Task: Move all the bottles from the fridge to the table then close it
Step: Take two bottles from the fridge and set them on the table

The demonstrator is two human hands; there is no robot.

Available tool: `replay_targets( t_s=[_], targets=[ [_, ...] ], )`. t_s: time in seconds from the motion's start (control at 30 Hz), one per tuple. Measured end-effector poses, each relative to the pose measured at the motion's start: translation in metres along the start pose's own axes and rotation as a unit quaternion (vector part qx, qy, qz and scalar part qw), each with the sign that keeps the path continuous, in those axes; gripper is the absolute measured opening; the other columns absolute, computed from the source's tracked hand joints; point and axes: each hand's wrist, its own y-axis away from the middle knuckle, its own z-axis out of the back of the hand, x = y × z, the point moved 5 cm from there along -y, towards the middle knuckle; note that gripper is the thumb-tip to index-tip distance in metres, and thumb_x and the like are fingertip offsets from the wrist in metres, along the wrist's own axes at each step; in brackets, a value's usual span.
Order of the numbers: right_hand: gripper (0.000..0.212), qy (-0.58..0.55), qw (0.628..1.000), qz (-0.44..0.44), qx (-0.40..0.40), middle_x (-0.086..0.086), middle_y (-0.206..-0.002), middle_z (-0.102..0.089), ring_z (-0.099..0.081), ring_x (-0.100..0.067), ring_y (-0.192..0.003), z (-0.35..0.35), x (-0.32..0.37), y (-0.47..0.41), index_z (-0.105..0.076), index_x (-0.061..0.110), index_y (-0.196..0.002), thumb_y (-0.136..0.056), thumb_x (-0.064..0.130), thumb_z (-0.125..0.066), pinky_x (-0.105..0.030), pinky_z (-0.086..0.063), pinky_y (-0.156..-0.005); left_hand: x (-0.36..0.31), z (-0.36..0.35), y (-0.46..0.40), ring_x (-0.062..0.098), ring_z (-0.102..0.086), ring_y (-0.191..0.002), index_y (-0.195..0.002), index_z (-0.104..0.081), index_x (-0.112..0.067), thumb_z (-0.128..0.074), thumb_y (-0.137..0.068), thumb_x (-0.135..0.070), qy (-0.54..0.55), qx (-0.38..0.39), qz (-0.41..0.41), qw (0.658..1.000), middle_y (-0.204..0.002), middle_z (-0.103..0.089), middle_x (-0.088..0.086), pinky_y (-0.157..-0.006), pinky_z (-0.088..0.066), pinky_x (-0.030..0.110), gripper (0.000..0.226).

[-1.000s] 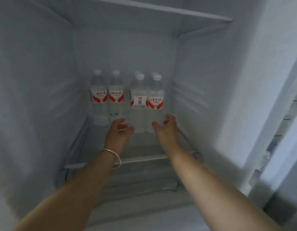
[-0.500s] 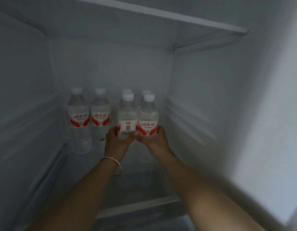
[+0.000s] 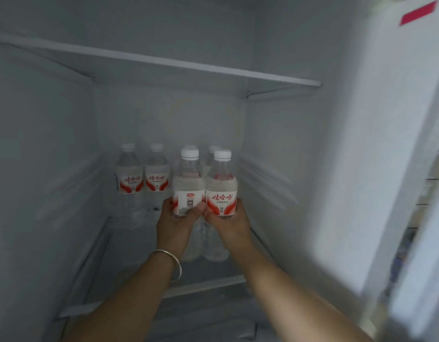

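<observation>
Two bare forearms are seen, with no sleeves in view. A thin silver bangle (image 3: pixel 169 264) is worn on the left wrist; it is plain, round and loose-fitting. The left hand (image 3: pixel 175 224) and right hand (image 3: pixel 229 224) are ungloved. No rings can be made out; the view is blurred.

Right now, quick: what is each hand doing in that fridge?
Left hand: closed around a water bottle with its label's white side showing.
Right hand: closed around a water bottle with a red and white label.
</observation>
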Motion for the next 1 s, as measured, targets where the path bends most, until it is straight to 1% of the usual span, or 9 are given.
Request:
replay_targets(
  t_s=[0.07, 0.17, 0.27, 0.43, 0.53, 0.63, 0.73, 0.83, 1.0],
  targets=[
    [0.044, 0.004, 1.000, 0.024, -0.005, 0.005, -0.091, -0.072, -0.070, -0.006, -0.082, 0.005, 0.021, 0.028, -0.060, 0.017, -0.103, -0.067, 0.023, -0.084, -0.021, -0.057, -0.068, -0.015, 0.008, 0.020, 0.012, -0.065, -0.094, -0.112, -0.055, -0.014, -0.081, -0.067, -0.037, 0.019, 0.018, -0.004, 1.000, -0.102, -0.069, -0.003, -0.078, -0.050, 0.025, 0.057],
    [0.050, 0.004, 0.999, 0.033, -0.027, 0.000, -0.097, -0.073, -0.071, -0.011, -0.087, 0.013, 0.043, 0.082, -0.060, 0.013, -0.110, -0.067, 0.026, -0.083, -0.025, -0.058, -0.071, -0.039, 0.022, 0.065, 0.013, -0.068, -0.095, -0.114, -0.059, -0.016, -0.080, -0.060, -0.045, 0.031, 0.060, -0.015, 0.998, -0.102, -0.072, -0.003, -0.081, -0.052, 0.028, 0.065],
    [0.047, 0.013, 0.995, 0.035, -0.090, 0.002, -0.095, -0.072, -0.069, -0.007, -0.084, 0.031, 0.063, 0.151, -0.060, 0.014, -0.108, -0.069, 0.024, -0.082, -0.014, -0.053, -0.066, -0.058, 0.033, 0.122, 0.012, -0.070, -0.093, -0.112, -0.061, -0.017, -0.079, -0.060, -0.048, 0.037, 0.126, -0.021, 0.991, -0.099, -0.073, -0.003, -0.080, -0.054, 0.027, 0.063],
    [0.039, 0.035, 0.982, 0.018, -0.183, 0.013, -0.087, -0.065, -0.063, 0.002, -0.077, 0.077, 0.094, 0.270, -0.056, 0.021, -0.103, -0.073, 0.030, -0.078, -0.004, -0.046, -0.056, -0.074, 0.040, 0.233, 0.016, -0.069, -0.093, -0.107, -0.061, -0.022, -0.076, -0.046, -0.064, 0.036, 0.205, 0.003, 0.978, -0.099, -0.073, -0.002, -0.089, -0.054, 0.040, 0.075],
    [0.039, 0.051, 0.970, 0.007, -0.236, 0.014, -0.086, -0.065, -0.064, -0.002, -0.081, 0.112, 0.107, 0.331, -0.056, 0.025, -0.100, -0.069, 0.033, -0.079, -0.011, -0.048, -0.064, -0.085, 0.032, 0.296, 0.014, -0.069, -0.091, -0.107, -0.061, -0.022, -0.073, -0.048, -0.063, 0.046, 0.234, 0.014, 0.971, -0.098, -0.073, -0.003, -0.089, -0.055, 0.039, 0.073],
    [0.047, 0.084, 0.959, -0.011, -0.269, 0.014, -0.091, -0.065, -0.063, -0.002, -0.084, 0.153, 0.121, 0.387, -0.055, 0.026, -0.104, -0.066, 0.043, -0.078, -0.021, -0.052, -0.075, -0.100, 0.015, 0.359, 0.014, -0.069, -0.090, -0.107, -0.062, -0.019, -0.081, -0.054, -0.058, 0.056, 0.272, 0.021, 0.960, -0.097, -0.073, -0.002, -0.089, -0.055, 0.040, 0.068],
    [0.049, 0.099, 0.951, -0.014, -0.293, 0.015, -0.092, -0.063, -0.061, 0.002, -0.082, 0.197, 0.144, 0.441, -0.053, 0.024, -0.107, -0.068, 0.042, -0.077, -0.015, -0.048, -0.070, -0.115, -0.010, 0.418, 0.016, -0.070, -0.091, -0.105, -0.063, -0.021, -0.081, -0.053, -0.055, 0.078, 0.313, 0.031, 0.946, -0.096, -0.073, -0.001, -0.089, -0.055, 0.042, 0.064],
    [0.042, 0.123, 0.938, -0.017, -0.324, 0.018, -0.085, -0.061, -0.059, 0.004, -0.078, 0.246, 0.165, 0.497, -0.051, 0.031, -0.096, -0.067, 0.044, -0.078, -0.014, -0.044, -0.065, -0.129, -0.039, 0.481, 0.020, -0.071, -0.090, -0.103, -0.064, -0.024, -0.073, -0.054, -0.059, 0.094, 0.351, 0.036, 0.931, -0.095, -0.074, 0.000, -0.088, -0.055, 0.043, 0.061],
    [0.053, 0.174, 0.900, -0.048, -0.396, 0.012, -0.086, -0.066, -0.065, -0.007, -0.083, 0.343, 0.189, 0.600, -0.053, 0.034, -0.089, -0.049, 0.061, -0.076, -0.034, -0.056, -0.078, -0.147, -0.093, 0.610, 0.022, -0.071, -0.089, -0.105, -0.063, -0.018, -0.073, -0.052, -0.061, 0.114, 0.397, 0.064, 0.908, -0.096, -0.074, 0.003, -0.086, -0.055, 0.040, 0.069]
  ],
)
